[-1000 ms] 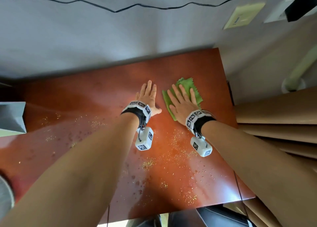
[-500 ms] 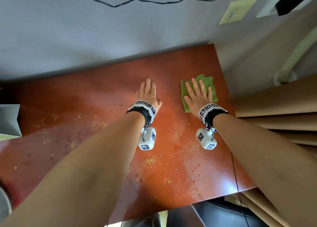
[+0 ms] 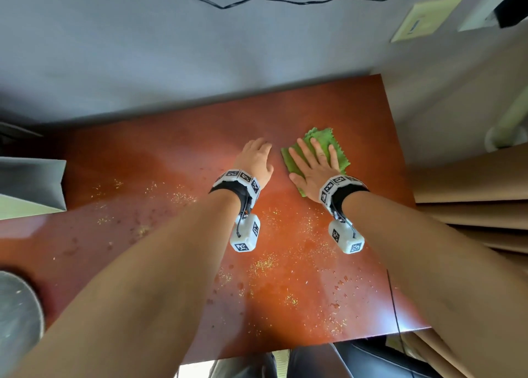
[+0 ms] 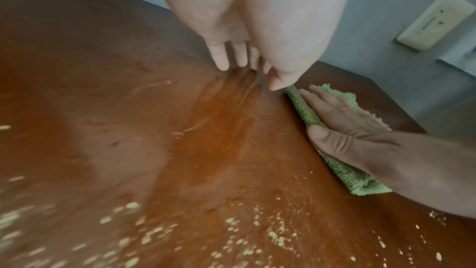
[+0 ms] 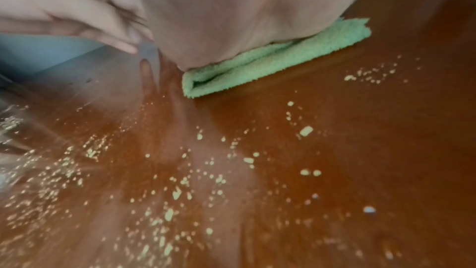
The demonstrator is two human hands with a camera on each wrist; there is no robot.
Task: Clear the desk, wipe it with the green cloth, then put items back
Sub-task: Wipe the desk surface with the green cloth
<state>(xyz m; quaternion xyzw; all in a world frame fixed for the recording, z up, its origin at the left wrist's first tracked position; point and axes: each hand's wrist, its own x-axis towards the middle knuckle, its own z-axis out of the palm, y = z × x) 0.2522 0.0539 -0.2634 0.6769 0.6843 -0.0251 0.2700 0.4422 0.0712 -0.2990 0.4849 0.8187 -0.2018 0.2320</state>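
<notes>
Green cloth: folded, far-right area of counter, flat under my right hand, fingers straight, pressing.
My left hand: just left of cloth, fingers extended, gripping nothing.
Crumbs: nearer me than cloth.
Risk: a hard stroke could sweep crumbs off the counter's edge.

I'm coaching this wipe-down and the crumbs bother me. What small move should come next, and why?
Probably drag the green cloth toward the near edge. The right hand presses it flat at the far side of the desk, while the yellow crumbs lie nearer the person, unswept. The left hand hovers beside it, holding nothing.
</notes>
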